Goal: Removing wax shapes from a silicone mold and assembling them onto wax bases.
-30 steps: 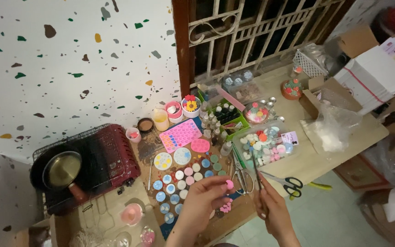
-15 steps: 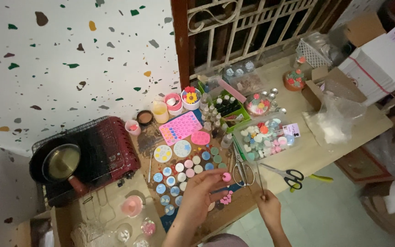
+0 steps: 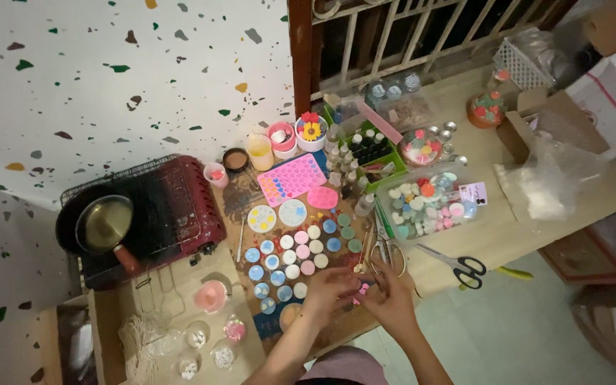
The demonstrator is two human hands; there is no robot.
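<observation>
**Two hands meet over small pink pieces at the counter's near edge**

The left hand and the right hand come together low in the view, fingers curled narrow around a few small pink pieces lying between them on the counter. Whether either hand truly pinches a piece is too small to tell.

Just beyond the left hand, round pastel discs in blue, white and pink sit in tidy rows, likely laid out so each stays separate and within easy reach. A pink silicone mould lies farther back, and a clear tray of mixed pastel shapes stands to the right. Black-handled scissors rest near the counter's front edge, apart from the hands. A small pan sits on a red portable stove at the left.
</observation>
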